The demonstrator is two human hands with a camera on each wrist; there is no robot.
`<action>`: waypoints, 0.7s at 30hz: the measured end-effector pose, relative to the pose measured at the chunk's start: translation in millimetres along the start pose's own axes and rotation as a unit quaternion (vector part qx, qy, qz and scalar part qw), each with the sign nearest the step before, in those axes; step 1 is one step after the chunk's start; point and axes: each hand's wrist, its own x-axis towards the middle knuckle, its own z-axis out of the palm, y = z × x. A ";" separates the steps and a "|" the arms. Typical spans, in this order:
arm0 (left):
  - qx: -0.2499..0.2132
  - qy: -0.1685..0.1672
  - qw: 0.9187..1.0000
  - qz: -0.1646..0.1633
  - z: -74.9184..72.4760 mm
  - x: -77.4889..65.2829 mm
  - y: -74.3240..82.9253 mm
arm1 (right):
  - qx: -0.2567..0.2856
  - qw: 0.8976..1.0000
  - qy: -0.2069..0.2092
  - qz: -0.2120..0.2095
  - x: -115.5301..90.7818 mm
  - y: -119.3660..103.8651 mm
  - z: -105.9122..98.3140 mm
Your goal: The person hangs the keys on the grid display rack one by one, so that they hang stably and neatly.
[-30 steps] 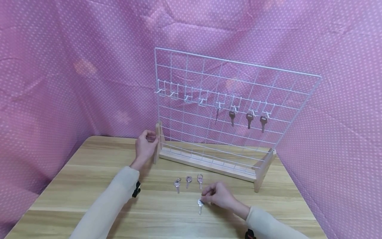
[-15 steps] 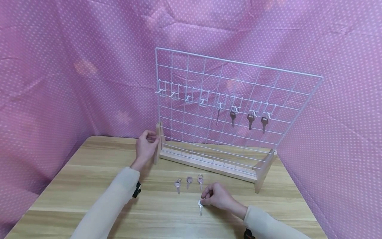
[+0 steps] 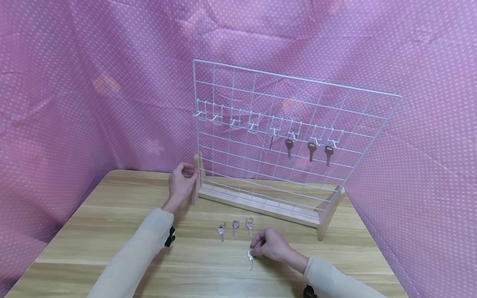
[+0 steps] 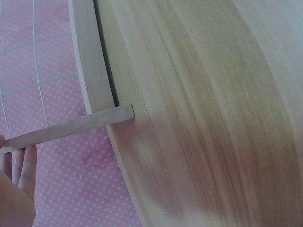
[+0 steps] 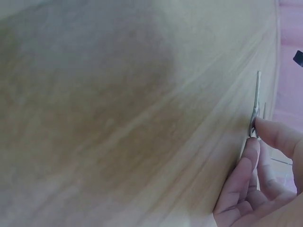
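My right hand [image 3: 273, 245] pinches a silver key [image 3: 251, 260] by its head, low over the table. In the right wrist view the thumb [image 5: 277, 135] and fingers meet at the key's [image 5: 256, 101] head, while its blade points away. My left hand [image 3: 181, 182] holds the left wooden upright [image 3: 196, 180] of a white wire grid rack [image 3: 298, 76]. The left wrist view shows its fingertips [image 4: 29, 163] against that upright [image 4: 71, 127]. Three more keys with rings lie in front of the rack: a left key [image 3: 221, 231], a middle key [image 3: 235, 227] and a right key [image 3: 249, 227].
A row of white hooks [image 3: 234, 123] runs across the grid. Keys [image 3: 311, 151] hang on the hooks toward the right; those on the left are bare. The wooden table [image 3: 112, 215] ends at a pink dotted cloth [image 3: 112, 103] on the back and sides.
The right hand has shifted slightly left and toward me, and the pinched key has moved slightly toward me with it. The left hand stays on the rack's upright.
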 end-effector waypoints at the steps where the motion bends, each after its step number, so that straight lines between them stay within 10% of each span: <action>1: 0.000 -0.001 1.000 -0.001 -0.2 -0.1 0.2 | 0.006 1.000 0.001 0.002 0.1 0.4 0.3; 21: -0.002 -0.002 1.000 0.002 0.2 0.1 0.1 | 0.131 0.991 0.020 0.002 -2.1 -24.4 -24.0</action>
